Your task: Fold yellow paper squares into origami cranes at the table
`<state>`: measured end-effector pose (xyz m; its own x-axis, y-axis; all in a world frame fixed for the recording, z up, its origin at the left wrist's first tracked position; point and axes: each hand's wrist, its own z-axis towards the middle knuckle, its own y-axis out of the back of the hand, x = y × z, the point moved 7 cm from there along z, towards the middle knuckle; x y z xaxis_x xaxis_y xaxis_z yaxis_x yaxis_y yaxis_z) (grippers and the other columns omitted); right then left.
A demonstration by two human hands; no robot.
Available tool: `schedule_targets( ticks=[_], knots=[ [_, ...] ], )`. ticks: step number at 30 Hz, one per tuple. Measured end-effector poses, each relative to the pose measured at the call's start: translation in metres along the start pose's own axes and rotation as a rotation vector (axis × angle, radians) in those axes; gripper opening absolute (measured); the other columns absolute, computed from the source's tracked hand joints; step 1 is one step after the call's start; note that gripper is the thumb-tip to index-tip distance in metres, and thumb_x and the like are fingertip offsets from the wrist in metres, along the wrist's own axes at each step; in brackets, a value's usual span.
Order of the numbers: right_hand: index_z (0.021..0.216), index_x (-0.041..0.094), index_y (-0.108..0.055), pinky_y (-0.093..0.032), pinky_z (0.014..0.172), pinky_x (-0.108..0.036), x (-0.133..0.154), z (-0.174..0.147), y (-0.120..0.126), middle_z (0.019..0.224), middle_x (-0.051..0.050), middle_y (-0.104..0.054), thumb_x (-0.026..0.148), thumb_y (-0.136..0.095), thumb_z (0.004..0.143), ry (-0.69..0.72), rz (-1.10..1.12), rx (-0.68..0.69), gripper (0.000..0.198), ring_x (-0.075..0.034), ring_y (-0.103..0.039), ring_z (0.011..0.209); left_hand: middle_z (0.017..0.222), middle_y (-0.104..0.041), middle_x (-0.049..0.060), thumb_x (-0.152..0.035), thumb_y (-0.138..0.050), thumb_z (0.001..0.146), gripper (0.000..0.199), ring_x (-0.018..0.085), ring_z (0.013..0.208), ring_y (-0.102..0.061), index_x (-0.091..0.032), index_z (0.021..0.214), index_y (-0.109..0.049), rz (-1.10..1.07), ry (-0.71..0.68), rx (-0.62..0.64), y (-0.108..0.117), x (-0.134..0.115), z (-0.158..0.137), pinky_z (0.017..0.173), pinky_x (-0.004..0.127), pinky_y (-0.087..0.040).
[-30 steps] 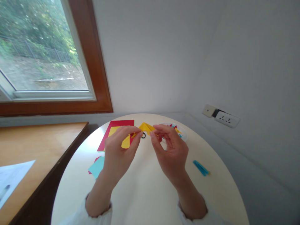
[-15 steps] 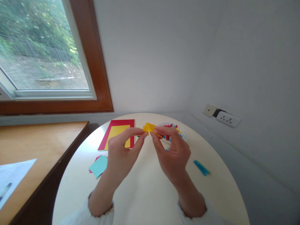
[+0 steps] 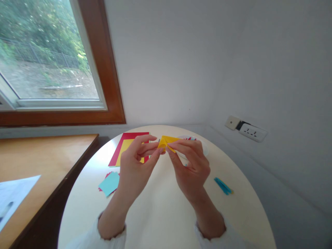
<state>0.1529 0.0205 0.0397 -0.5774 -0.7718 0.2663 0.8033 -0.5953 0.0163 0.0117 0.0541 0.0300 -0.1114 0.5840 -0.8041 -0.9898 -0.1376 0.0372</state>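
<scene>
Between my two hands, above the round table, is a small folded piece of yellow paper. My left hand pinches its left end with thumb and fingers, the index finger raised off it. On the other side, my right hand grips the paper's right part and lower fold between thumb and fingertips. The fingers cover part of the folds. Behind my right hand, partly hidden, stands a clear plate holding red bits of folded paper.
Red and yellow paper sheets lie at the back left of the cream table. Nearer are light-blue paper squares over red ones. Blue strips lie at the right. A wooden desk stands left, a wall socket at right.
My left index finger has lifted off the yellow paper and spread out. My right fingers have shifted slightly left along it, and the paper's shape has turned a little.
</scene>
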Motion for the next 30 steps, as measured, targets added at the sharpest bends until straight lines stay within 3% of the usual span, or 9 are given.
schedule_targets(
  ticks=[15,23,30],
  knots=[
    [0.091,0.027,-0.066,-0.050,0.071,-0.034,0.011,-0.001,-0.004,0.080,-0.002,-0.067,0.008,-0.059,0.079,0.096,-0.046,0.015,0.024,-0.015,-0.059,0.075,0.076,-0.071,0.003,-0.028,-0.062,0.078,0.014,0.020,0.080,-0.070,-0.020,0.089,-0.058,-0.009,0.010,0.029,-0.003,0.001,0.000,0.069,0.027,-0.057],
    [0.100,0.027,-0.066,-0.049,0.071,-0.033,0.007,-0.019,-0.008,0.084,-0.003,-0.068,0.009,-0.058,0.080,0.130,-0.084,0.106,0.028,-0.016,-0.060,0.079,0.065,-0.070,0.002,-0.030,-0.064,0.073,0.018,0.016,0.066,-0.068,-0.019,0.083,-0.054,-0.115,0.195,0.082,-0.005,0.023,-0.007,0.062,0.026,-0.054],
    [0.107,0.030,-0.064,-0.050,0.071,-0.032,0.000,-0.058,0.000,0.086,-0.003,-0.068,0.010,-0.057,0.082,0.137,-0.149,0.232,0.033,-0.016,-0.060,0.079,0.056,-0.066,-0.001,-0.030,-0.067,0.069,0.021,0.013,0.056,-0.063,-0.017,0.080,-0.053,-0.187,0.387,0.178,-0.013,0.053,-0.037,0.053,0.022,-0.046]
  ],
)
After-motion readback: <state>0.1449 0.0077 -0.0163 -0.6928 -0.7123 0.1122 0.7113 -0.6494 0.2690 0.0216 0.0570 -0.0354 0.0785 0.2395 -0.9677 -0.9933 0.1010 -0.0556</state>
